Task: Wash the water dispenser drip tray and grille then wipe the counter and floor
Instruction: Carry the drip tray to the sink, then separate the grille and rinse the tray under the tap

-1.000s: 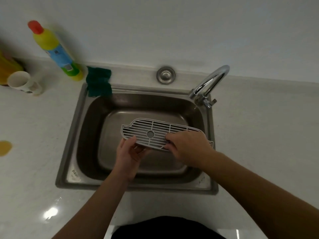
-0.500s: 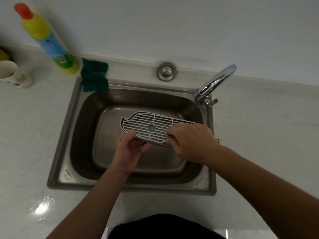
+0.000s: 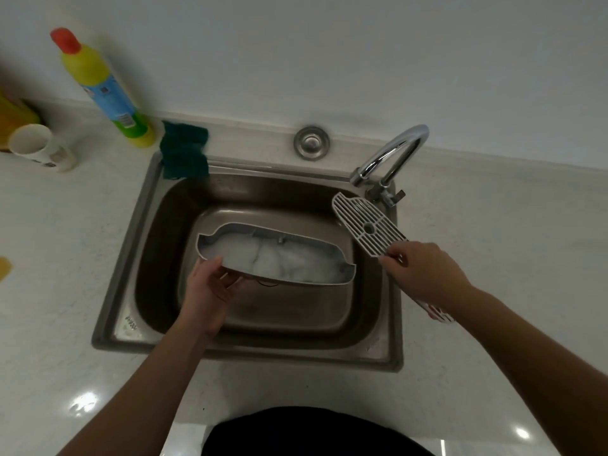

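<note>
My left hand (image 3: 210, 291) grips the near left edge of the grey drip tray (image 3: 279, 258), held over the steel sink (image 3: 121, 291). The tray's pale inside faces up and looks wet. Off to the right, my right hand (image 3: 424, 274) holds the slotted white grille (image 3: 367, 225) by its near end, above the sink's right rim and just below the chrome tap (image 3: 391, 156). Tray and grille are apart.
A green sponge (image 3: 184, 153) lies on the sink's back left corner. A yellow detergent bottle (image 3: 105, 90) and a white cup (image 3: 39, 149) stand on the counter at left. A round steel fitting (image 3: 311, 141) sits behind the sink. A small white and red object (image 3: 437, 312) shows under my right wrist.
The grille was lying on the tray under both hands. My right hand has lifted it off and carried it right towards the tap, while my left hand keeps the uncovered tray.
</note>
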Demonstrator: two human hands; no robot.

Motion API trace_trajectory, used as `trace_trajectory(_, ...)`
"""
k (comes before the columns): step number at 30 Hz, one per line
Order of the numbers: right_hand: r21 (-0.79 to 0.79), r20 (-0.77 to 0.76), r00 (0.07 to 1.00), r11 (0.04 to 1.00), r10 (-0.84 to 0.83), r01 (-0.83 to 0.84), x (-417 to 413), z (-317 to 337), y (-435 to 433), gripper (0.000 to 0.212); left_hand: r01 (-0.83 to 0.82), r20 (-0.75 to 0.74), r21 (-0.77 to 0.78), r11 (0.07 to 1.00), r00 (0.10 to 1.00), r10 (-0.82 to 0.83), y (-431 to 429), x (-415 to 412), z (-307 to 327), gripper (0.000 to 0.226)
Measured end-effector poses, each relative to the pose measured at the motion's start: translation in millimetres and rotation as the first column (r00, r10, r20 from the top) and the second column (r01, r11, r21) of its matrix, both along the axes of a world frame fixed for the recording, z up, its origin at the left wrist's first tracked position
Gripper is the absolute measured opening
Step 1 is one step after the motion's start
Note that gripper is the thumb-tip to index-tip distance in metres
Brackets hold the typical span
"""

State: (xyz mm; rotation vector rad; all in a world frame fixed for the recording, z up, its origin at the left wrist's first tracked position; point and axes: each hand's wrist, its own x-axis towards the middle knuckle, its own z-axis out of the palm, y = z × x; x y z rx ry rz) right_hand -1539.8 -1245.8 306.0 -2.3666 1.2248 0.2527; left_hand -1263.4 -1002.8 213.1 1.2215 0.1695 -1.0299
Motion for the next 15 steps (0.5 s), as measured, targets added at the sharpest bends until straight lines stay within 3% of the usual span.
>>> trace_trajectory(6,-0.123,-0.105,0.979,0.979,-0.175,0.162,-52.1,-60.1,0.8,0.030,-0.059,0.102,0.035,0.998,0.993,0.056,12.6,2.5,18.7,0.029)
trace_trajectory(12,-0.233,-0.068,0.979,0.957,-0.194,0.173,-81.9,-83.3,6.4,0.041,-0.059,0.263,0.115,0.992,0.965,0.027,14.4,-3.1,35.6,0.045)
trace_trajectory(15,-0.275,-0.080,0.972,0.942,-0.220,0.191,-87.3,-86.1,10.6,0.041,-0.023,0.377,0.137,0.990,0.926,-0.031,11.2,-8.7,44.0,0.037)
